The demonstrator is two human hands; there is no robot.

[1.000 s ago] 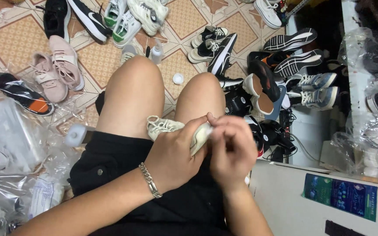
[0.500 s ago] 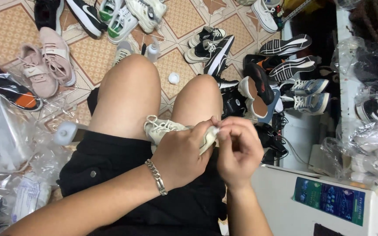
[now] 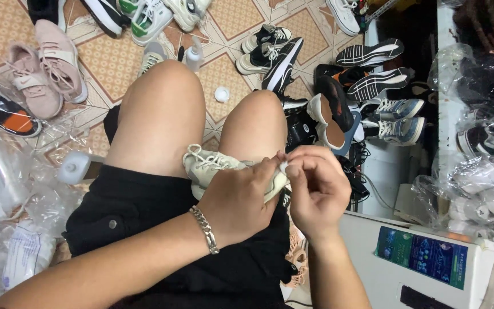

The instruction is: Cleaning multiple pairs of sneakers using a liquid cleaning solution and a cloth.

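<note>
A cream laced sneaker [image 3: 208,167] lies across my lap, toe pointing left, between my bare knees. My left hand [image 3: 240,200], with a silver chain bracelet at the wrist, is wrapped around the sneaker's heel end and holds it. My right hand [image 3: 314,189] is pinched at the heel, fingertips pressed together on a small white bit; what that bit is I cannot tell. The two hands touch at the fingertips. Most of the shoe's rear is hidden under my left hand.
Several shoes litter the tiled floor: a pink pair [image 3: 44,71] at left, black-and-white sneakers [image 3: 270,48] ahead, a dark heap [image 3: 367,86] at right. A small white bottle [image 3: 192,54] and cap [image 3: 222,94] lie near my knees. Plastic bags [image 3: 1,189] at left, a white machine [image 3: 424,269] at lower right.
The view has shifted slightly, moving the scene down and right in frame. My hands stay on the sneaker's heel; the right fingers have closed tighter at the tip.
</note>
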